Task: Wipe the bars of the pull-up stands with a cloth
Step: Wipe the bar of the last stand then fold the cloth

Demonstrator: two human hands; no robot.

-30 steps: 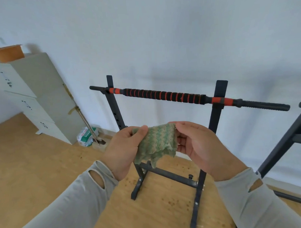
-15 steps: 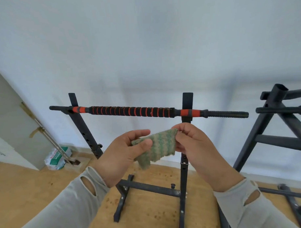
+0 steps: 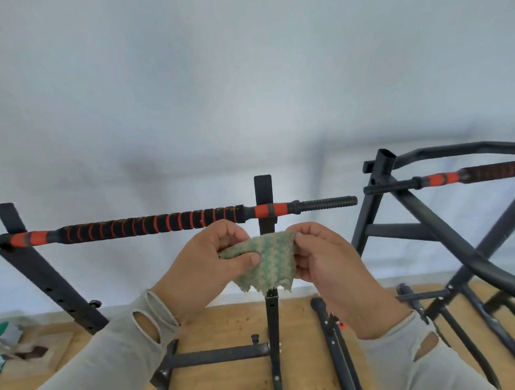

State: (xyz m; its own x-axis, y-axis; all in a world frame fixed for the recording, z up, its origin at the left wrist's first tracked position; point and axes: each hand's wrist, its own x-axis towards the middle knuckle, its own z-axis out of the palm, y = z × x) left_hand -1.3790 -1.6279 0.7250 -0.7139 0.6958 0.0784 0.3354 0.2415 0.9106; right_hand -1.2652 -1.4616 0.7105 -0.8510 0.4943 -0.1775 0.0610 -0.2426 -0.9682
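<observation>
A small green and beige cloth (image 3: 267,261) is stretched between my left hand (image 3: 207,268) and my right hand (image 3: 330,265), both pinching its top corners. Just behind and above them runs the black bar with orange stripes (image 3: 152,223) of the near pull-up stand, resting on two black uprights (image 3: 263,194). The cloth hangs a little below the bar and does not touch it. A second stand (image 3: 432,218) with its own orange-banded bar (image 3: 442,179) stands at the right.
A white wall fills the background. The wooden floor (image 3: 231,327) shows below, crossed by the stands' black base rails (image 3: 221,355). Some blurred items lie on the floor at the far left edge (image 3: 4,335).
The view has swung to the right: the grey cabinet left the frame and the second stand came in. My hands still hold the cloth, now closer to the bar's right end.
</observation>
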